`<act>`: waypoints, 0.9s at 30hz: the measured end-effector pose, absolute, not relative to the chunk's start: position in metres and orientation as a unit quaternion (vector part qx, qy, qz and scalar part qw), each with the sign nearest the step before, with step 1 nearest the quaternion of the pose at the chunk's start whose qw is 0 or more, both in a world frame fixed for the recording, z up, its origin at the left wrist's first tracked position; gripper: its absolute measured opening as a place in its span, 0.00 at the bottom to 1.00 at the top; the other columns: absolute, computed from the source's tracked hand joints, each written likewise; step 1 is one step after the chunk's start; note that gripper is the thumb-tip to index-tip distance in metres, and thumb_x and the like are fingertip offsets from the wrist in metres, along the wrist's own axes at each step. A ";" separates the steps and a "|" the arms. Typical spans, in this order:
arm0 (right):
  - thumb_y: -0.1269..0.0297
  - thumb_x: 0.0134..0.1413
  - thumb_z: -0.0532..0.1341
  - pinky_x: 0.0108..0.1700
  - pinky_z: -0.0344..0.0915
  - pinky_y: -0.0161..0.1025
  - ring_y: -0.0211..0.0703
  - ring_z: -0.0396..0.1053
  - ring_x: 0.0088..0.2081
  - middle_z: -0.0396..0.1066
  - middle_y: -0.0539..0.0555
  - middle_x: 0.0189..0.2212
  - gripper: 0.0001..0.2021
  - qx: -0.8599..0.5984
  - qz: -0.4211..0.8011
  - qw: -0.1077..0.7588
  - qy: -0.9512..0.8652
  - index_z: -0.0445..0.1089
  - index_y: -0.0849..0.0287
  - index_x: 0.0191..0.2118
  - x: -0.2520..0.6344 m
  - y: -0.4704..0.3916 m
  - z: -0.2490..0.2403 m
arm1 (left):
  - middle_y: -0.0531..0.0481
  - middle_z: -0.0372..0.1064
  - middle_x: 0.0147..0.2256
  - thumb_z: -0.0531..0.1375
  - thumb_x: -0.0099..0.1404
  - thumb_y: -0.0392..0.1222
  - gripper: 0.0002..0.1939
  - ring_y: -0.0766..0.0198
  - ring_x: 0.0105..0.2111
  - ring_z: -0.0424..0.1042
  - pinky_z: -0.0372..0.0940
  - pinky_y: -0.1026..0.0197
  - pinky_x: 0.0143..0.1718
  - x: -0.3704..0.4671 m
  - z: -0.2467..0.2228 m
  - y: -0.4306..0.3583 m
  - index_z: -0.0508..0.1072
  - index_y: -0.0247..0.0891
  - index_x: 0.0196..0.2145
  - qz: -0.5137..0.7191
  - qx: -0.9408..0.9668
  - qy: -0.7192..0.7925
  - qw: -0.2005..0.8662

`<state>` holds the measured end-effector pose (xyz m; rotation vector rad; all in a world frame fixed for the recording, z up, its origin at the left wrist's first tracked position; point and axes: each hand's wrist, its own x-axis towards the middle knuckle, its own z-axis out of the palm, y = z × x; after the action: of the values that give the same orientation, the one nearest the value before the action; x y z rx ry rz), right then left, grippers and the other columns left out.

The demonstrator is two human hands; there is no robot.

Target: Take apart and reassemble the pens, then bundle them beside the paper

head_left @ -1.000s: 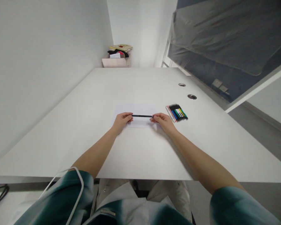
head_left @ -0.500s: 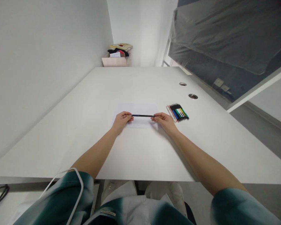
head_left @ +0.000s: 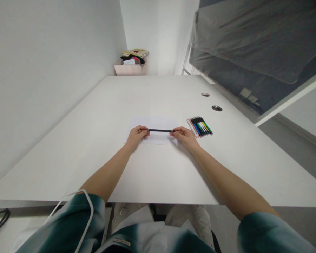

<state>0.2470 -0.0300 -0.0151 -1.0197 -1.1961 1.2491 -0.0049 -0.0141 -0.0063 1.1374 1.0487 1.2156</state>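
A thin black pen [head_left: 160, 130] lies level between my hands, over a white sheet of paper [head_left: 155, 122] on the white table [head_left: 158, 168]. My left hand [head_left: 137, 137] pinches the pen's left end between thumb and fingers. At the other end, my right hand [head_left: 184, 137] holds the tip the same way. Just beyond my right hand, a row of several pens [head_left: 199, 127] with black, blue, green, yellow, red and white parts lies side by side on the table.
Two round metal-rimmed holes [head_left: 217, 108] [head_left: 205, 94] sit near the table's right edge. A pink box [head_left: 128, 69] with cloth items stands past the far edge. A wall runs along the left. A white cable [head_left: 89, 207] crosses my left sleeve.
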 end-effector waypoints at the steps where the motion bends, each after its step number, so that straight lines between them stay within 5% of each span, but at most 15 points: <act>1: 0.57 0.38 0.72 0.46 0.69 0.47 0.44 0.75 0.35 0.78 0.54 0.30 0.16 -0.428 0.526 0.536 -0.503 0.72 0.57 0.34 0.247 -0.030 -0.015 | 0.46 0.76 0.28 0.68 0.50 0.42 0.15 0.63 0.30 0.75 0.68 0.61 0.34 -0.005 -0.006 -0.014 0.72 0.33 0.33 0.514 0.481 0.444 0.554; 27: 0.54 0.40 0.71 0.45 0.70 0.47 0.44 0.75 0.34 0.78 0.55 0.30 0.16 -0.440 0.515 0.531 -0.509 0.71 0.57 0.33 0.246 -0.033 -0.012 | 0.48 0.74 0.28 0.68 0.48 0.42 0.15 0.65 0.30 0.72 0.65 0.62 0.34 -0.004 -0.001 -0.017 0.72 0.33 0.33 0.507 0.492 0.447 0.549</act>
<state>0.2458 -0.0326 -0.0116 -1.0507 -1.2145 1.2279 -0.0043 -0.0168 -0.0009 1.1647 1.0589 1.2002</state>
